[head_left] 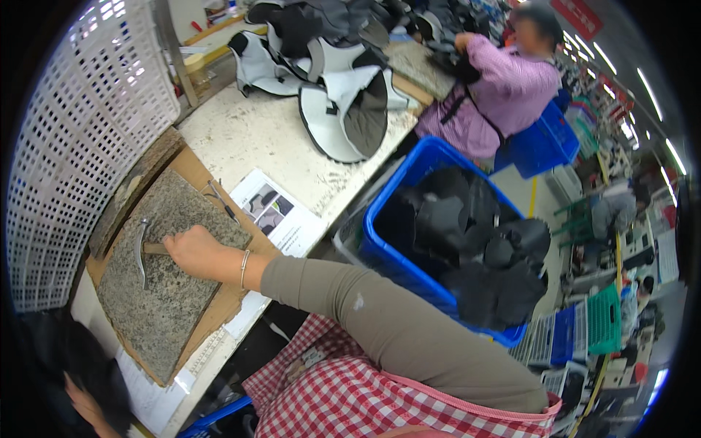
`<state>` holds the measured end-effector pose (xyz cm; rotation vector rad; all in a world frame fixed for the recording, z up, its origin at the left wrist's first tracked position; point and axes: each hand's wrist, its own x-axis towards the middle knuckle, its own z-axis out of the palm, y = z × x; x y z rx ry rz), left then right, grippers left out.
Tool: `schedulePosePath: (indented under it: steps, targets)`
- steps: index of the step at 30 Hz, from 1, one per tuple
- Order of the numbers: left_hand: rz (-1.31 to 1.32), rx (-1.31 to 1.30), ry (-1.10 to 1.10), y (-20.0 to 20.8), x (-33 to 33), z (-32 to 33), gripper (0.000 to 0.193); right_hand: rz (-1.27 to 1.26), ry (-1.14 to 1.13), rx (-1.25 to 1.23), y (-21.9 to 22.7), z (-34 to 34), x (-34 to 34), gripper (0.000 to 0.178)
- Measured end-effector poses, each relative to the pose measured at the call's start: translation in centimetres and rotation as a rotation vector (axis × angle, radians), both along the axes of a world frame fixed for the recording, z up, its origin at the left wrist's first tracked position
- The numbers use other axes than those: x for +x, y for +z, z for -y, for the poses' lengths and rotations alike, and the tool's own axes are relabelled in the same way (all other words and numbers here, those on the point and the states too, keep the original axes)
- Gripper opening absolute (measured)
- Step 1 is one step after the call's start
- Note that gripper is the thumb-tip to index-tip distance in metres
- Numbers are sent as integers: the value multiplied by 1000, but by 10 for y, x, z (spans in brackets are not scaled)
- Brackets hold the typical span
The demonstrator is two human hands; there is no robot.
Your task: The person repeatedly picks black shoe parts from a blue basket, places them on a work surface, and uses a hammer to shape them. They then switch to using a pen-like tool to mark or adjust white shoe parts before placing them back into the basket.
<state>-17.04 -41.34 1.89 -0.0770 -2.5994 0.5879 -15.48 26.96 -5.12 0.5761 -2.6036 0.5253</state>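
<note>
My right hand [196, 252] is closed around the short wooden handle of a hammer [141, 253]. Its curved metal head lies over a rough, speckled grey stone slab [157, 321]. The slab rests on a brown cardboard sheet [241, 288] on the bench. At the lower left edge my left hand [86, 406] shows only in part, dim and blurred. Its fingers seem closed on a soft black piece [87, 358], whose exact kind I cannot make out. An awl-like thin tool [221, 200] with a dark handle lies beside the slab.
A white perforated basket [87, 139] stands at the left. White-and-black shoe uppers [343, 109] are heaped on the far bench [241, 139], near a printed sheet [277, 212]. A blue crate [376, 219] of black pieces stands right of the bench. Beyond, a person in pink [511, 87] works.
</note>
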Motion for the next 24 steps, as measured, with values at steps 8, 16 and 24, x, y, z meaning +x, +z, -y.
schedulePosePath:
  steps: [8, 16, 24]
  targets:
    - [-362, -273, -374, 119, -55, -216, 60, 49, -7, -3, 1, 1, -3, 24]
    - [241, -193, -449, 37, 16, -410, 69, -26, 5, -139, -8, 0, -6, 21]
    - [350, -123, -455, 30, 42, -403, 91, -2, 18, -160, -8, -1, -9, 24]
